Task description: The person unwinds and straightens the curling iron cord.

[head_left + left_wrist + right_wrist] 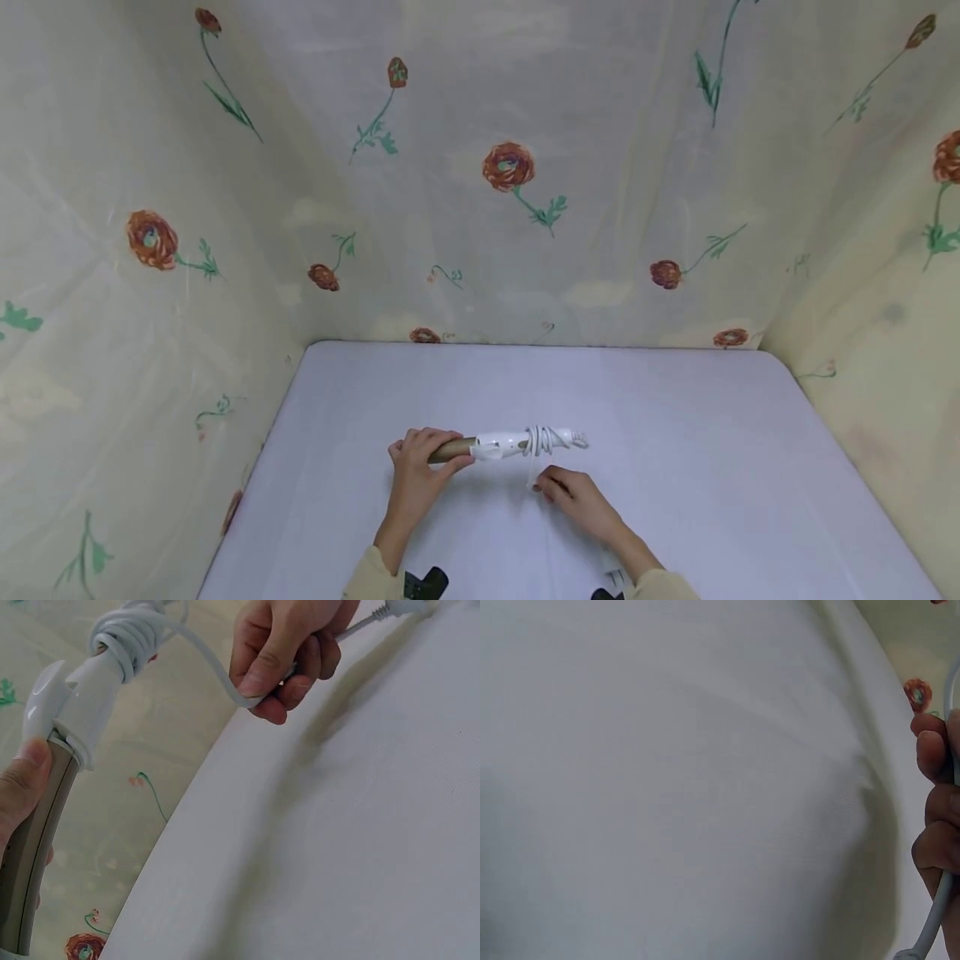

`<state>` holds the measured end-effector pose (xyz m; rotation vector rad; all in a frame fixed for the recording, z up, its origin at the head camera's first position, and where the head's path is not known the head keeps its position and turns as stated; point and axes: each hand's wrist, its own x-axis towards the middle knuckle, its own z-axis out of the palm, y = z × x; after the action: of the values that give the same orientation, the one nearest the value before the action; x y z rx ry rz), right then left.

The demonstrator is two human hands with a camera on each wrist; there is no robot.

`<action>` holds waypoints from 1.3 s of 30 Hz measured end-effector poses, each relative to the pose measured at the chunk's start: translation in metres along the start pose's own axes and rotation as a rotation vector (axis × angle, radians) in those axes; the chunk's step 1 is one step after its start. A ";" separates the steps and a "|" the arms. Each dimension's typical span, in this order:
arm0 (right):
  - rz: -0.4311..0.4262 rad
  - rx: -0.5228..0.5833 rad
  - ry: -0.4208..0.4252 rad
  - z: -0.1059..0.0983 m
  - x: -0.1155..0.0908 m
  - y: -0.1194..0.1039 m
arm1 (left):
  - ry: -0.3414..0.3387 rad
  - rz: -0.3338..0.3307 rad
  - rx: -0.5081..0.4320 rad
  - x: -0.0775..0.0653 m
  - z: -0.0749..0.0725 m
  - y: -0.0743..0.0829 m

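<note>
A curling iron (498, 445) with a brown barrel (34, 847) and white handle is held above the table. My left hand (417, 477) grips it round the barrel, thumb near the white lever (46, 701). White cord (124, 641) is wound in several turns round the handle's far part. Lower and to the right, my right hand (577, 498) holds the loose run of cord between curled fingers, as the left wrist view shows. Past that hand the cord runs to a white plug (401, 606). In the right wrist view only some fingers (939, 844) show around the cord.
A white-covered table (712, 467) with rounded far corners lies below both hands. Flower-printed cloth (585, 275) hangs behind it and along both sides. Dark wrist-worn devices (427, 582) show near the sleeves at the bottom edge.
</note>
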<state>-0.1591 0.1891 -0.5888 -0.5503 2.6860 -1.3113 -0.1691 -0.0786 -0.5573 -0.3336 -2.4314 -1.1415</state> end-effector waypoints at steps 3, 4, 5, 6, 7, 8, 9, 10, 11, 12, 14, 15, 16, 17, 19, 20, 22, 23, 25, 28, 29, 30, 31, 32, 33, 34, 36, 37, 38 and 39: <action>-0.034 -0.005 -0.013 0.007 -0.003 -0.001 | 0.000 -0.001 0.016 0.001 0.001 -0.001; -0.045 -0.006 -0.015 0.009 -0.004 -0.001 | -0.001 -0.002 0.020 0.000 0.002 -0.001; -0.055 -0.008 -0.018 0.011 -0.006 -0.002 | -0.003 -0.006 0.024 0.000 0.002 -0.001; -0.060 -0.009 -0.019 0.013 -0.007 -0.003 | -0.004 -0.009 0.029 0.000 0.002 -0.002; -0.065 -0.011 -0.017 0.015 -0.008 -0.004 | -0.005 -0.013 0.034 0.000 0.003 -0.002; -0.067 -0.012 -0.013 0.016 -0.010 -0.005 | -0.007 -0.018 0.039 0.000 0.003 -0.002; -0.069 -0.011 -0.009 0.018 -0.011 -0.006 | -0.008 -0.021 0.040 -0.001 0.003 -0.003; -0.069 -0.007 -0.007 0.020 -0.012 -0.007 | -0.007 -0.025 0.042 -0.001 0.003 -0.003; -0.069 -0.006 -0.007 0.021 -0.013 -0.008 | -0.007 -0.028 0.046 -0.001 0.003 -0.003; -0.071 -0.002 -0.009 0.022 -0.014 -0.009 | -0.005 -0.029 0.049 -0.001 0.003 -0.003; -0.072 0.012 -0.025 0.024 -0.017 -0.011 | 0.001 -0.029 0.053 -0.002 0.003 -0.003; -0.073 0.019 -0.037 0.024 -0.018 -0.013 | 0.006 -0.028 0.054 -0.002 0.002 -0.003; -0.074 0.022 -0.050 0.025 -0.018 -0.014 | 0.009 -0.028 0.058 -0.002 0.002 -0.003; -0.070 0.027 -0.063 0.025 -0.019 -0.016 | 0.013 -0.026 0.060 -0.002 0.002 -0.003; -0.067 0.028 -0.081 0.025 -0.020 -0.019 | 0.016 -0.025 0.065 -0.002 0.001 -0.003; -0.066 0.025 -0.085 0.024 -0.021 -0.021 | 0.015 -0.026 0.067 -0.002 0.001 -0.003; -0.062 0.020 -0.086 0.023 -0.022 -0.024 | 0.008 -0.031 0.074 -0.002 0.002 -0.003; -0.060 0.020 -0.085 0.022 -0.022 -0.025 | 0.003 -0.035 0.077 -0.002 0.002 -0.003; -0.071 0.031 -0.081 0.021 -0.023 -0.028 | -0.006 -0.044 0.078 -0.002 0.003 -0.003; -0.110 0.051 -0.070 0.020 -0.026 -0.033 | -0.012 -0.053 0.084 -0.002 0.003 -0.003; -0.122 0.058 -0.065 0.020 -0.027 -0.034 | -0.011 -0.053 0.085 -0.002 0.003 -0.004; -0.135 0.062 -0.059 0.020 -0.028 -0.036 | -0.010 -0.052 0.085 -0.002 0.003 -0.003; -0.152 0.061 -0.050 0.020 -0.029 -0.038 | -0.009 -0.049 0.088 -0.001 0.003 -0.003; -0.160 0.056 -0.041 0.019 -0.030 -0.040 | -0.009 -0.047 0.089 -0.001 0.002 -0.003; -0.167 0.053 -0.034 0.019 -0.031 -0.042 | -0.009 -0.046 0.090 -0.001 0.003 -0.004; -0.173 0.047 -0.028 0.018 -0.032 -0.044 | -0.009 -0.045 0.092 -0.001 0.003 -0.004; -0.179 0.030 -0.017 0.015 -0.033 -0.048 | -0.009 -0.044 0.096 -0.001 0.003 -0.004; -0.178 0.023 -0.014 0.014 -0.034 -0.050 | -0.010 -0.044 0.095 -0.001 0.003 -0.004; -0.172 0.019 -0.015 0.012 -0.035 -0.052 | -0.010 -0.045 0.093 -0.001 0.003 -0.005; -0.170 0.016 -0.013 0.011 -0.035 -0.054 | -0.010 -0.045 0.092 -0.002 0.004 -0.005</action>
<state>-0.1089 0.1640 -0.5559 -0.7983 2.6666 -1.3624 -0.1706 -0.0787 -0.5634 -0.2579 -2.5024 -1.0451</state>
